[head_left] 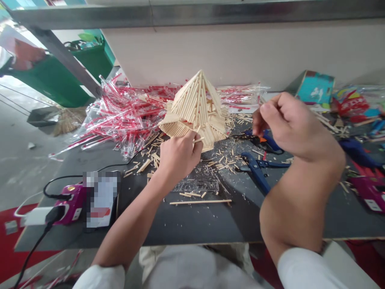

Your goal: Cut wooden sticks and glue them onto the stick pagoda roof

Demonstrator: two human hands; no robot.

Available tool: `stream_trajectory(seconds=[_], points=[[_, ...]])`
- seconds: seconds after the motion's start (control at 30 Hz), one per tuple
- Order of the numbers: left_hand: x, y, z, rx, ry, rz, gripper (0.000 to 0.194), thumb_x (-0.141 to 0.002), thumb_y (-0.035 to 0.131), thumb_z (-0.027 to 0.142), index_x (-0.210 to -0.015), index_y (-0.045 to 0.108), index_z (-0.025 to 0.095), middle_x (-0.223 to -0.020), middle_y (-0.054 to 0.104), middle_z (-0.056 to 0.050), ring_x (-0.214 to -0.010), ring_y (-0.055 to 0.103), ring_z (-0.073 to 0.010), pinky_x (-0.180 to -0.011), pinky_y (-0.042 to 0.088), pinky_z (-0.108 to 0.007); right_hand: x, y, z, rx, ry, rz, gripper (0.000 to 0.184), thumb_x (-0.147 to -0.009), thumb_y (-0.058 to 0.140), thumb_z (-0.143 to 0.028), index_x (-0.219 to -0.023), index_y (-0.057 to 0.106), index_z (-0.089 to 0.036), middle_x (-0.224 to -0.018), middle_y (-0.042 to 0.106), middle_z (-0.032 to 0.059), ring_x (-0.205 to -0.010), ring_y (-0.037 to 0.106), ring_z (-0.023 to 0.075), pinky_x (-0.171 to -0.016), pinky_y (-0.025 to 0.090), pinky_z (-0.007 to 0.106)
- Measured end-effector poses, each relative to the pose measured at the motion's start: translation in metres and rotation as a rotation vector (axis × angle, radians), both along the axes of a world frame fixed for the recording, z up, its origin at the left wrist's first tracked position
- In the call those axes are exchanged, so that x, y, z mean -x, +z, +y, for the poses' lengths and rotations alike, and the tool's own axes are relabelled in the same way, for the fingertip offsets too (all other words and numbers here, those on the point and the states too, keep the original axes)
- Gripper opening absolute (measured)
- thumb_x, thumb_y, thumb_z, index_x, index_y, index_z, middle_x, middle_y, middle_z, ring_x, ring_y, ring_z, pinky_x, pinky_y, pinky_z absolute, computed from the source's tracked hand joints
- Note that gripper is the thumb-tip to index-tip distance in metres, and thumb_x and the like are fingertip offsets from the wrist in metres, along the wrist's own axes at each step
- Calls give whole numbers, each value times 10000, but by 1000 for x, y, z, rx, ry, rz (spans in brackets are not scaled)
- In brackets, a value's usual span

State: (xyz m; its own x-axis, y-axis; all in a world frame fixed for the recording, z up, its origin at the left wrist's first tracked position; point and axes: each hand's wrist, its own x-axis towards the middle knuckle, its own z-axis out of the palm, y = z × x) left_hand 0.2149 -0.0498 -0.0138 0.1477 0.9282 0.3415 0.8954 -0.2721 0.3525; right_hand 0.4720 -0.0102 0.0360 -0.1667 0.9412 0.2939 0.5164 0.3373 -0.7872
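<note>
A model with a pointed roof [192, 102], built from thin wooden sticks, stands upright near the middle of the bench. My left hand [180, 154] is closed in front of it, with a short wooden stick [198, 140] poking out between thumb and fingers. My right hand [288, 120] is raised to the right of the model, thumb and fingers pinched together; what they hold, if anything, is too small to make out. Behind and below that hand lies a blue tool with an orange part [270, 143], partly hidden. Blue-handled cutters [257, 170] rest nearer to me.
Red-and-clear plastic wrappers [120, 112] heap at the left. Stick offcuts [224, 162] litter the dark bench [207, 228]. One long stick [200, 202] lies below a clear ruler-like strip [197, 185]. A phone [104, 200] sits beside a purple power strip [72, 204].
</note>
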Motion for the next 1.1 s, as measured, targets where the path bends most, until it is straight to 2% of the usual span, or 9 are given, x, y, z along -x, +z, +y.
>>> stream_trajectory(seconds=[0.1,0.17,0.27,0.43,0.57,0.63,0.73,0.9,1.1], points=[[-1,-3,2,-15,6,15,265,-966,492,303,-925,723,181,-590,629,-54,-473,449,-133,-514,205,-284,7,-4,7,-3,-118,-12,201,-944,687,-361,-849,569,-228,-698,680,32,-596,641,163,-570,483,335],[-2,-6,3,-21,6,23,255,-971,491,297,-941,717,184,-603,636,-56,-473,452,-135,-513,197,-288,13,-7,10,-22,-152,-1,108,-927,699,-300,-903,672,-198,-778,732,54,-597,669,163,-554,501,325],[-5,-8,5,-26,11,29,235,-969,497,282,-945,709,185,-604,632,-57,-470,452,-137,-515,181,-294,21,-9,10,-83,-132,20,158,-958,654,-304,-1014,753,-195,-926,772,67,-656,724,176,-563,560,325],[-7,-13,6,-44,25,56,234,-981,486,287,-945,695,188,-601,626,-57,-466,451,-141,-517,165,-298,25,-7,8,-90,-99,-59,190,-961,619,-202,-1050,780,-246,-1001,791,46,-865,776,226,-774,647,386],[-7,-15,6,-45,33,47,239,-994,473,305,-950,679,191,-613,635,-60,-472,452,-143,-520,174,-297,27,-8,11,-132,-71,-150,319,-924,617,-130,-1180,750,-264,-1177,768,47,-1089,733,274,-992,598,476],[-8,-14,6,-43,35,34,237,-997,473,302,-952,675,187,-619,634,-61,-475,441,-138,-525,178,-299,31,-8,12,-203,-105,-166,297,-906,658,-160,-1178,742,-247,-1206,756,66,-1121,709,295,-1005,580,493],[-8,-12,7,-20,38,-9,248,-1005,465,308,-956,676,186,-637,639,-60,-478,416,-130,-530,185,-297,40,-9,10,-230,-136,-79,196,-931,687,-292,-1114,731,-239,-1095,766,94,-968,731,264,-877,605,431],[-9,-9,10,58,36,-107,321,-1030,443,358,-837,634,189,-587,570,-31,-483,381,-129,-535,214,-295,59,-13,1,-152,-74,-75,270,-989,596,-386,-1172,683,-207,-937,773,80,-601,687,172,-652,582,362],[-9,-6,9,80,44,-116,335,-1045,412,361,-874,655,206,-611,594,-22,-530,474,-143,-553,257,-295,75,-14,-5,-113,-71,-140,284,-943,622,-269,-1217,657,-204,-887,789,55,-570,690,184,-660,595,373]])
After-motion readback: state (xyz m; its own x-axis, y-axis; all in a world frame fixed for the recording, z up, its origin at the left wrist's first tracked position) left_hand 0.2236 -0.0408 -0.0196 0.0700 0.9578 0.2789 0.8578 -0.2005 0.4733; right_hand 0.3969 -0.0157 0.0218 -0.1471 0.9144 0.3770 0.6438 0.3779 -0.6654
